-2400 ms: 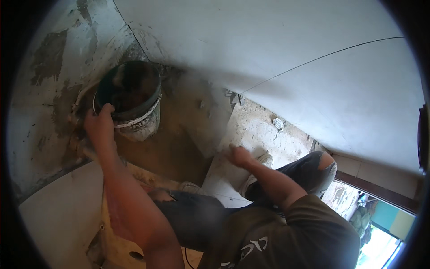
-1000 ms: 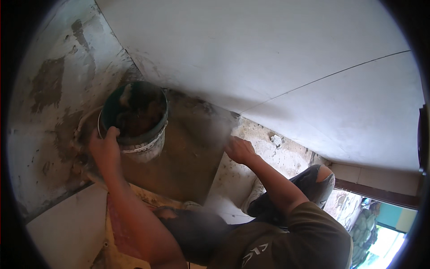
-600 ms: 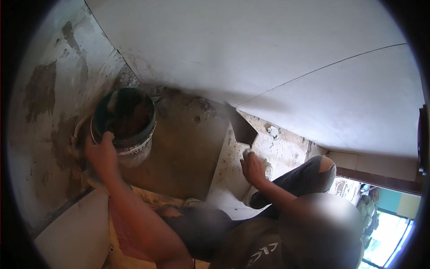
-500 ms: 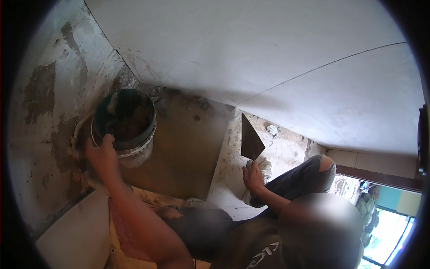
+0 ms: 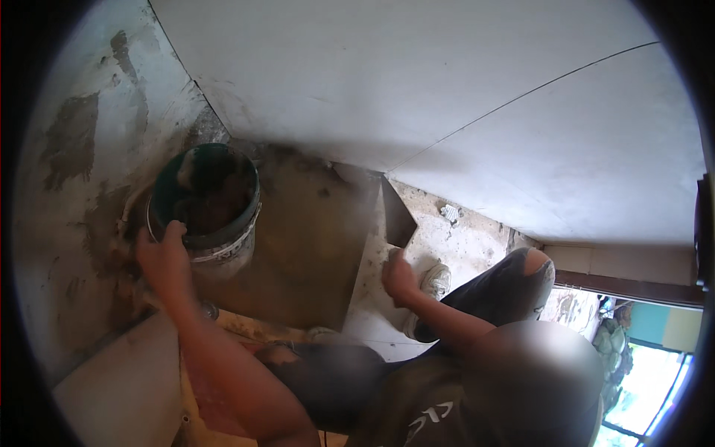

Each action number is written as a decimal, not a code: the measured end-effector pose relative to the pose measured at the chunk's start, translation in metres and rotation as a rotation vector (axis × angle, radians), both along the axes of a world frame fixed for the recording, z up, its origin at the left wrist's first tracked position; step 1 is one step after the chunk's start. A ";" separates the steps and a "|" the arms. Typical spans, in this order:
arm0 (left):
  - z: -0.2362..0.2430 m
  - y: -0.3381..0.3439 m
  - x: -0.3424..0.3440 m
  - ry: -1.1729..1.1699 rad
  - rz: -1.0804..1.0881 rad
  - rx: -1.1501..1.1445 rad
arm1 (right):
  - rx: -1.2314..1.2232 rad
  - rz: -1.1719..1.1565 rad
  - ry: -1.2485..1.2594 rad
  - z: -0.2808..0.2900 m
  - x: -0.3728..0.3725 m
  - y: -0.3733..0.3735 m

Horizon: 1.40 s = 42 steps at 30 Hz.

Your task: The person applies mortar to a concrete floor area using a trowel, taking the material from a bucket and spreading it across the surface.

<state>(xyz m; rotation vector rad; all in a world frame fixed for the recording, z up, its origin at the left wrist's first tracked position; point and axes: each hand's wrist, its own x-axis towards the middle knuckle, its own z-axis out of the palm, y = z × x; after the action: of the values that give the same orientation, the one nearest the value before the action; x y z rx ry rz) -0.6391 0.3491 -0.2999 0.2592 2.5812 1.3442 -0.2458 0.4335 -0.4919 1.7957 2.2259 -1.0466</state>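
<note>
Nearest to me are the bent knees in dark trousers (image 5: pixel 506 294), torn at the knee, with a pale shoe (image 5: pixel 436 281) planted just beside the working arm; that footing looks worth holding firm, since a slip would likely swing the blade. The right hand (image 5: pixel 401 277) is curled round what I take to be the handle of a trowel (image 5: pixel 398 216), though the fist hides most of it. The dark, pointed blade lies over the pale floor (image 5: pixel 473 249) by the edge of a smooth brown bed (image 5: pixel 298 261); whether it touches, I can't tell from here. I'd judge a loose wrist and a nearly flat blade the best way to work, for a steep tip would probably gouge that surface. Farther off to the left, the left hand (image 5: pixel 164 257) pinches the near rim of a green-lined bucket (image 5: pixel 238 249), thumb on the lip, and that brace should stop it tipping whenever the trowel dips into the dark stuff (image 5: pixel 227 201) inside. Beyond, the pale wall (image 5: pixel 447 89) rises close behind the bed, so short strokes seem safest there.
</note>
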 end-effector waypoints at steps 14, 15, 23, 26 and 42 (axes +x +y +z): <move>-0.008 0.003 0.004 0.067 -0.007 0.032 | 0.157 -0.166 0.021 -0.052 -0.033 -0.018; -0.005 0.005 0.005 0.072 -0.012 0.031 | 0.156 -0.172 0.026 -0.052 -0.054 -0.015; -0.008 -0.022 -0.006 0.066 0.039 0.046 | 0.067 -0.148 0.305 0.001 -0.069 -0.057; 0.006 0.007 0.016 -0.063 -0.026 0.075 | -0.033 -0.038 0.104 -0.077 -0.053 -0.021; -0.001 0.020 0.024 -0.093 -0.061 0.221 | 0.579 0.732 -0.605 -0.145 -0.134 -0.024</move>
<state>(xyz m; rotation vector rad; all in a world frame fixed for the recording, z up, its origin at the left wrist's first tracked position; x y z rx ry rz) -0.6149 0.3694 -0.3004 0.3012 2.3314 1.5808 -0.3795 0.4093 -0.6374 0.9969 2.5194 0.2638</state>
